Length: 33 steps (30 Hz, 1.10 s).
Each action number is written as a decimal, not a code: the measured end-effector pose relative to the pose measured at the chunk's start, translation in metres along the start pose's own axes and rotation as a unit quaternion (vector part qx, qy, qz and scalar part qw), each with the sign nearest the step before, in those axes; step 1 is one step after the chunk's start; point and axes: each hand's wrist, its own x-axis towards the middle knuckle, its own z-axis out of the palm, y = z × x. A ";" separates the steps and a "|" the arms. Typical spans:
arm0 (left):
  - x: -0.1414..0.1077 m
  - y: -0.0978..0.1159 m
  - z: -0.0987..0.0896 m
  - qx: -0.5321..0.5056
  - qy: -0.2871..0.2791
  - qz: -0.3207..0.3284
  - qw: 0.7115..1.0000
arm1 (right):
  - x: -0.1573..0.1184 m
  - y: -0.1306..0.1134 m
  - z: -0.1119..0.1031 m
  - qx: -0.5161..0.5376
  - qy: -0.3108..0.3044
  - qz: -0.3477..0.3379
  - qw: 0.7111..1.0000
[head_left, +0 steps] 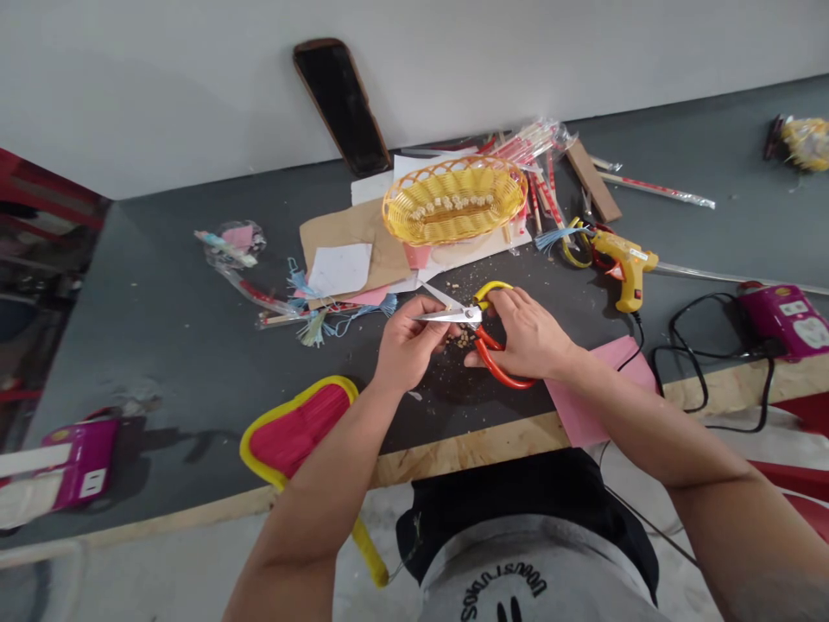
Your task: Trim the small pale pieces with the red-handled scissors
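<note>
Both forearms reach forward over the dark grey tabletop point(194, 363). The right hand's point(528, 333) grip wraps the red-and-yellow-handled metal scissors point(471, 316), blades parted; the left hand's point(409, 345) grip pinches a small pale piece point(449, 306), mostly hidden, at the blades.

My silver scissors point(471, 315) have red and yellow grips point(490, 361); I see a yellow woven basket point(453, 231), yellow glue gun point(627, 257).
</note>
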 end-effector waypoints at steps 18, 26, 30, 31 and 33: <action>-0.004 -0.002 0.000 0.003 -0.007 0.025 1.000 | -0.002 -0.005 -0.009 -0.037 -0.034 0.015 0.999; -0.005 -0.001 0.001 0.062 0.031 0.074 0.995 | -0.001 -0.005 -0.002 -0.014 0.010 -0.003 1.000; -0.006 -0.003 -0.001 0.054 0.022 0.069 0.996 | -0.001 -0.005 -0.001 -0.029 0.014 -0.009 0.999; -0.006 -0.002 -0.001 0.052 0.021 0.068 0.996 | -0.001 -0.004 -0.001 -0.033 0.013 -0.010 0.999; -0.006 0.000 -0.002 0.041 0.010 0.062 0.997 | 0.000 -0.004 -0.001 -0.037 0.011 -0.012 0.999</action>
